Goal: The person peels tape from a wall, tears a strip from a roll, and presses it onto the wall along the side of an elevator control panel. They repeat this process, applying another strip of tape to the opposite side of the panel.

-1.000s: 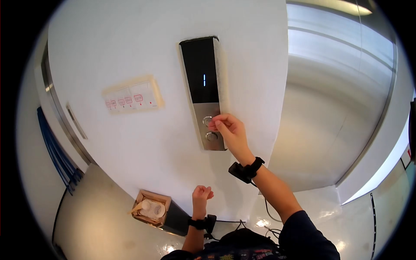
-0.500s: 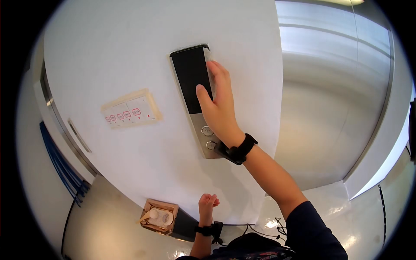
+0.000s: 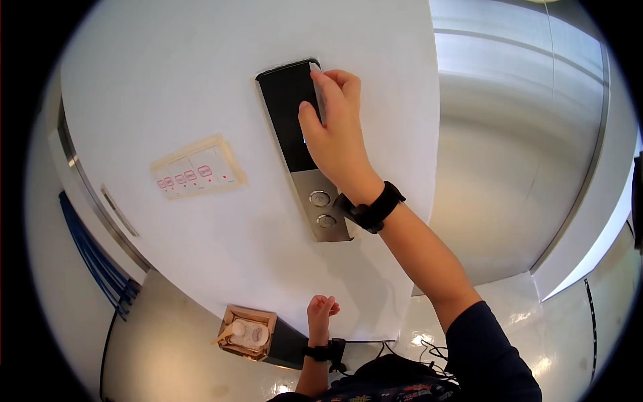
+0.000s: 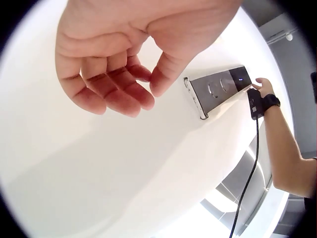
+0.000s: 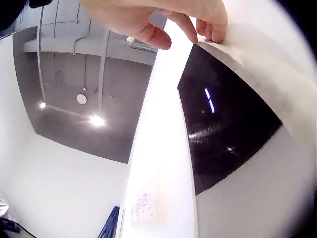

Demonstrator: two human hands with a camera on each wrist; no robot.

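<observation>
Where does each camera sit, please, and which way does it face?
Head: on the head, facing forward, down at the panel; left hand and right hand show.
Left wrist: worn there, facing wall and panel; both hands show.
Right wrist: worn there, facing screen and ceiling; right hand shows.
Head and left wrist views share the panel's buttons.

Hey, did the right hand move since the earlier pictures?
Yes, up along the panel: the right hand went from the upper button to near the top.

I saw a glossy display (image 3: 287, 115) and a smooth, satiny metal plate (image 3: 303, 182). My sleeve (image 3: 492, 352) was matt cloth.
</observation>
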